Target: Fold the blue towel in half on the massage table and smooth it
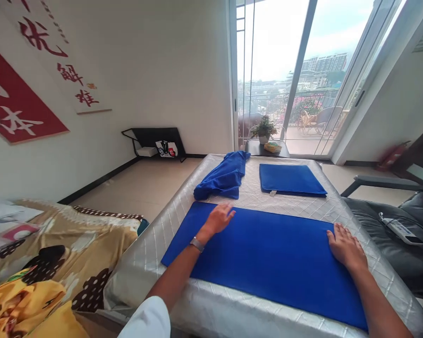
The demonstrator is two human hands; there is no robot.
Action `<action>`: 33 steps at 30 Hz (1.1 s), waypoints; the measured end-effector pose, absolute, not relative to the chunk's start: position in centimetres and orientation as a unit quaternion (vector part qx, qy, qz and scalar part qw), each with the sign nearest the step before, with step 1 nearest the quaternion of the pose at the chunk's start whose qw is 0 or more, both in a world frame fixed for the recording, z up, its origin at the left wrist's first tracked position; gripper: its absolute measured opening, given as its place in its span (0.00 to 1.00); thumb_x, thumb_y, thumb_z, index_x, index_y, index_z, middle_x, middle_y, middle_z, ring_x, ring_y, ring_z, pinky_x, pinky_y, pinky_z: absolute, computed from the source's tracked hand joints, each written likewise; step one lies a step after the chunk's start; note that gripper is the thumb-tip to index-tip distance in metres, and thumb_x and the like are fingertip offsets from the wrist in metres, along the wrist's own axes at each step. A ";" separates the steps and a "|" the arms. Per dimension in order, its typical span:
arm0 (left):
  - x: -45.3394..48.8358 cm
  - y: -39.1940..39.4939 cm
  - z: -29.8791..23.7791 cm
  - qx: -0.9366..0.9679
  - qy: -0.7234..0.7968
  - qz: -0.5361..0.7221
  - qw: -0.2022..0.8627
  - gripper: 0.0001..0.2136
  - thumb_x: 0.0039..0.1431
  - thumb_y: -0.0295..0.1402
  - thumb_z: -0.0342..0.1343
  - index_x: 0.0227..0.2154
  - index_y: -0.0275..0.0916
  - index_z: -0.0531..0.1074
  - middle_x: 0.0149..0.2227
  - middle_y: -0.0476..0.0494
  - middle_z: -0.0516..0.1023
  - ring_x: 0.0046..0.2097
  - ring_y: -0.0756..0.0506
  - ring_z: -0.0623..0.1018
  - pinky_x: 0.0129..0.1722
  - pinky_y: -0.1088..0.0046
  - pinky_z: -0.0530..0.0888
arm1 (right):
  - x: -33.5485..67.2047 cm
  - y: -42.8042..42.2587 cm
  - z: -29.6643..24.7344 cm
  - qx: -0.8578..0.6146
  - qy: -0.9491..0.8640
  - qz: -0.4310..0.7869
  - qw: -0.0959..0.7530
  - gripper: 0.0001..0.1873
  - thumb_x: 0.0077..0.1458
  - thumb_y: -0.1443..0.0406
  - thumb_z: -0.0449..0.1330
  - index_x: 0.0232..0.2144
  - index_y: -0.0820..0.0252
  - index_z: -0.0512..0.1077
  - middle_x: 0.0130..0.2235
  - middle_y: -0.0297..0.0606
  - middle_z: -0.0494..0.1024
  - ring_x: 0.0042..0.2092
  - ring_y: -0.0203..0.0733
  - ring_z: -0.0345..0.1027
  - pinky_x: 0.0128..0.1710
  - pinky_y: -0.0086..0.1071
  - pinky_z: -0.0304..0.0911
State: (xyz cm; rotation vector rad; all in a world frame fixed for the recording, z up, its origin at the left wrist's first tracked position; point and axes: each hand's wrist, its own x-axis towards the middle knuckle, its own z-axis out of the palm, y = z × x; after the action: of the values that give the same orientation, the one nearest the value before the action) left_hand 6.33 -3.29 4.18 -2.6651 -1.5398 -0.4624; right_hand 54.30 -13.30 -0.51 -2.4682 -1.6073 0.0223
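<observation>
A blue cloth (268,253), probably a towel folded into a long rectangle, lies flat across the near part of the quilted mattress (155,239). Over its far left part is my left hand (220,218), fingers stretched out and slightly blurred; whether it touches the cloth I cannot tell. My right hand (347,245) lies flat on the cloth's right end, fingers spread near the far corner. Farther back, a neatly folded blue cloth (291,179) with a small white tag sits at the right. Beside it on the left is a crumpled blue cloth (223,176).
A dark chair (377,220) holding a white remote-like device (402,229) stands at the right. Left is a bed with a patterned brown blanket (102,230) and yellow fabric (24,300). A small table with a potted plant (264,129) stands behind the mattress, before the glass door.
</observation>
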 end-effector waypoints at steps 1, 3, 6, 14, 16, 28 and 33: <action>9.2 -3.7 4.0 -0.883 -0.450 -0.136 0.016 0.27 0.74 0.45 0.34 0.65 0.39 0.64 0.67 0.39 0.65 0.68 0.43 0.63 0.68 0.61 0.59 | 54.2 -13.2 -0.3 -0.835 -0.542 0.010 0.092 0.42 0.65 0.52 0.31 0.70 0.75 0.51 0.72 0.49 0.51 0.72 0.53 0.44 0.70 0.48 0.39; 14.4 -4.4 3.3 -0.910 -0.393 -0.131 0.011 0.28 0.74 0.48 0.34 0.67 0.38 0.61 0.69 0.38 0.62 0.70 0.42 0.58 0.69 0.59 0.55 | 53.8 -13.2 0.1 -0.838 -0.540 0.015 0.077 0.40 0.65 0.54 0.31 0.70 0.75 0.50 0.72 0.48 0.50 0.72 0.52 0.43 0.70 0.47 0.38; 19.0 -5.2 2.2 -0.911 -0.394 -0.123 -0.023 0.32 0.73 0.51 0.31 0.68 0.36 0.58 0.70 0.36 0.58 0.71 0.41 0.55 0.70 0.58 0.53 | 53.3 -13.3 0.8 -0.840 -0.538 0.020 0.059 0.39 0.65 0.55 0.32 0.70 0.75 0.49 0.73 0.48 0.49 0.72 0.50 0.42 0.70 0.46 0.38; 9.4 -3.2 1.0 -0.832 -0.543 -0.100 -0.057 0.35 0.70 0.55 0.30 0.69 0.37 0.55 0.71 0.36 0.55 0.72 0.40 0.53 0.70 0.53 0.50 | 53.3 -13.3 1.0 -0.843 -0.533 0.020 0.062 0.39 0.66 0.55 0.32 0.71 0.72 0.48 0.73 0.47 0.49 0.72 0.50 0.42 0.70 0.45 0.38; 4.8 -2.3 1.0 -0.799 -0.593 -0.087 -0.050 0.35 0.70 0.55 0.30 0.70 0.37 0.54 0.71 0.35 0.53 0.72 0.39 0.53 0.69 0.52 0.50 | 53.3 -13.2 1.0 -0.843 -0.534 0.017 0.063 0.39 0.66 0.55 0.32 0.71 0.72 0.48 0.73 0.49 0.50 0.72 0.50 0.43 0.70 0.45 0.38; -1.8 -1.2 0.2 -0.751 -0.652 -0.104 -0.007 0.33 0.71 0.53 0.34 0.70 0.38 0.54 0.71 0.34 0.55 0.72 0.36 0.54 0.69 0.49 0.51 | 42.0 -12.6 4.4 -0.773 -0.622 -0.088 0.090 0.32 0.67 0.62 0.38 0.67 0.69 0.60 0.69 0.51 0.59 0.71 0.52 0.46 0.69 0.49 0.41; -2.0 -1.0 0.0 -0.752 -0.652 -0.096 -0.011 0.33 0.71 0.52 0.33 0.70 0.37 0.53 0.71 0.34 0.53 0.72 0.37 0.53 0.69 0.51 0.50 | 30.8 -10.1 4.6 -0.665 -0.740 0.019 0.101 0.33 0.70 0.57 0.36 0.70 0.66 0.54 0.71 0.43 0.55 0.72 0.43 0.42 0.70 0.40 0.39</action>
State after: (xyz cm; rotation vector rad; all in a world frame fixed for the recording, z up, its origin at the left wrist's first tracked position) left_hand -2.05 -0.97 0.01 -2.3808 -2.0618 -0.3026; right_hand 30.75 -10.13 4.58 -1.9643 -2.1864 0.0567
